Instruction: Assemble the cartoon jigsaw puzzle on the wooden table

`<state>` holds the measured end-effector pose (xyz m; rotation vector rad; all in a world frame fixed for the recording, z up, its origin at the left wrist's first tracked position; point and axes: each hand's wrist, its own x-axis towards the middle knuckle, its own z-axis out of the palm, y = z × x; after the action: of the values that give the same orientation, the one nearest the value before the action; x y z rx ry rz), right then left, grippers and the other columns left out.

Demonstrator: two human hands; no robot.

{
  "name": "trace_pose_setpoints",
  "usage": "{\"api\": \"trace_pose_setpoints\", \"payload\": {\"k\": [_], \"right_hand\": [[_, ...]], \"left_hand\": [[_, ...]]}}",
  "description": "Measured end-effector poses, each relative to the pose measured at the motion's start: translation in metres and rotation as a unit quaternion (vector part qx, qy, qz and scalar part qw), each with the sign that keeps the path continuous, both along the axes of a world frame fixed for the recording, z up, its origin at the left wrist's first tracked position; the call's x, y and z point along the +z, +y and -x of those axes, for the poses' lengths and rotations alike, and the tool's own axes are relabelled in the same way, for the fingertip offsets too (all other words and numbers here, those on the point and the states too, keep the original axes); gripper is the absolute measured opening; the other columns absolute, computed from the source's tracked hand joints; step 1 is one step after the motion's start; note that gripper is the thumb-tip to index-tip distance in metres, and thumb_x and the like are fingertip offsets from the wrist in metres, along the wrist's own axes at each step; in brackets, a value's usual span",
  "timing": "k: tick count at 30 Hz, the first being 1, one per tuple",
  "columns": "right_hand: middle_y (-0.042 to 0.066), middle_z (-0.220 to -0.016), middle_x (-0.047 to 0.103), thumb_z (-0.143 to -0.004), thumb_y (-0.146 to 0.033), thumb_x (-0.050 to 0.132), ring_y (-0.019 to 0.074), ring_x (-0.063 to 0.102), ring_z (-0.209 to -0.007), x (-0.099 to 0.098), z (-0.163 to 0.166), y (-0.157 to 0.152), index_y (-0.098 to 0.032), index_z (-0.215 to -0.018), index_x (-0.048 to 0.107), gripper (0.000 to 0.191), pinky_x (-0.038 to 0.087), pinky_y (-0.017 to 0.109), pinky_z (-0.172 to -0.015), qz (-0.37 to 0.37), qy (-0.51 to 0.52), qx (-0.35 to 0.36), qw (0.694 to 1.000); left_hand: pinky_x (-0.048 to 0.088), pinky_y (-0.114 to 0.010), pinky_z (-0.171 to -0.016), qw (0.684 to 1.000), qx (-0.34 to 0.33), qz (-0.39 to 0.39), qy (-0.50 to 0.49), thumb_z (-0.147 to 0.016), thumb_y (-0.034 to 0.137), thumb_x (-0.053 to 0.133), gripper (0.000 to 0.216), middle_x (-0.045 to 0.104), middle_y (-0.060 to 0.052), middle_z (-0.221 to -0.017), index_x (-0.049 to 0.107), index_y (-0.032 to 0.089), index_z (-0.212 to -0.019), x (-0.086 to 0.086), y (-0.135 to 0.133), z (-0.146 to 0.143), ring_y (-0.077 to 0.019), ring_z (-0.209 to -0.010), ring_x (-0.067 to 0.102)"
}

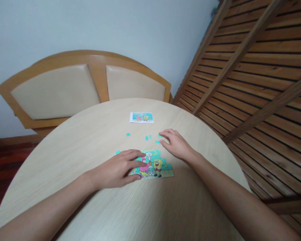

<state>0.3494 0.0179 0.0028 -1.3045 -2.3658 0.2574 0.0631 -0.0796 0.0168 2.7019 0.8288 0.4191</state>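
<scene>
A partly assembled jigsaw puzzle (157, 164) with cartoon figures on a teal ground lies flat on the table. My left hand (119, 168) rests on its left side, fingers spread, covering part of the picture. Beyond the puzzle's upper right edge, my right hand (177, 144) is low over the table with thumb and fingers apart. Its fingertips are at a teal puzzle piece (160, 136), partly hidden by them. Another puzzle piece (157, 142) lies just left of the thumb tip. One loose teal piece (117, 152) sits behind my left hand.
More loose pieces (146, 138) and a single piece (127, 134) lie farther back. Behind them is a white-bordered reference picture (142, 117). The round wooden table (72, 144) meets a padded chair back (57, 90); a slatted wooden panel (261, 73) stands at right.
</scene>
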Motion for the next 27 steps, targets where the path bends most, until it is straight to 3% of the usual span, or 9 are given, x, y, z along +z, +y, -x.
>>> {"api": "trace_pose_setpoints", "payload": {"k": [6, 16, 27], "right_hand": [[0.013, -0.124, 0.066, -0.099, -0.031, 0.055, 0.0272, 0.058, -0.116, -0.003, -0.007, 0.005, -0.02, -0.125, 0.071, 0.032, 0.045, 0.043, -0.104, 0.015, -0.033, 0.009, 0.999], [0.011, -0.105, 0.073, -0.094, -0.021, 0.06, 0.0249, 0.066, -0.1, 0.007, -0.014, 0.005, -0.018, -0.1, 0.075, 0.017, 0.049, 0.038, -0.092, 0.029, -0.049, -0.017, 0.998], [0.005, -0.101, 0.079, -0.088, -0.006, 0.055, 0.0223, 0.072, -0.093, 0.022, -0.025, 0.001, -0.022, -0.095, 0.079, 0.029, 0.052, 0.033, -0.087, 0.112, -0.029, 0.008, 0.993]], "left_hand": [[0.045, -0.05, -0.112, 1.0, 0.001, -0.003, -0.019, -0.097, 0.034, 0.064, 0.039, 0.057, -0.011, -0.143, 0.061, 0.027, -0.136, -0.001, 0.001, 0.0, -0.0306, -0.133, 0.052], [0.046, -0.049, -0.111, 1.0, 0.015, -0.011, -0.018, -0.1, 0.035, 0.059, 0.036, 0.056, -0.012, -0.142, 0.061, 0.024, -0.135, -0.003, 0.005, 0.006, -0.0296, -0.132, 0.053], [0.046, -0.05, -0.112, 1.0, 0.019, -0.013, -0.017, -0.101, 0.036, 0.058, 0.037, 0.055, -0.012, -0.144, 0.059, 0.025, -0.136, -0.004, 0.006, 0.007, -0.0298, -0.134, 0.052]]}}
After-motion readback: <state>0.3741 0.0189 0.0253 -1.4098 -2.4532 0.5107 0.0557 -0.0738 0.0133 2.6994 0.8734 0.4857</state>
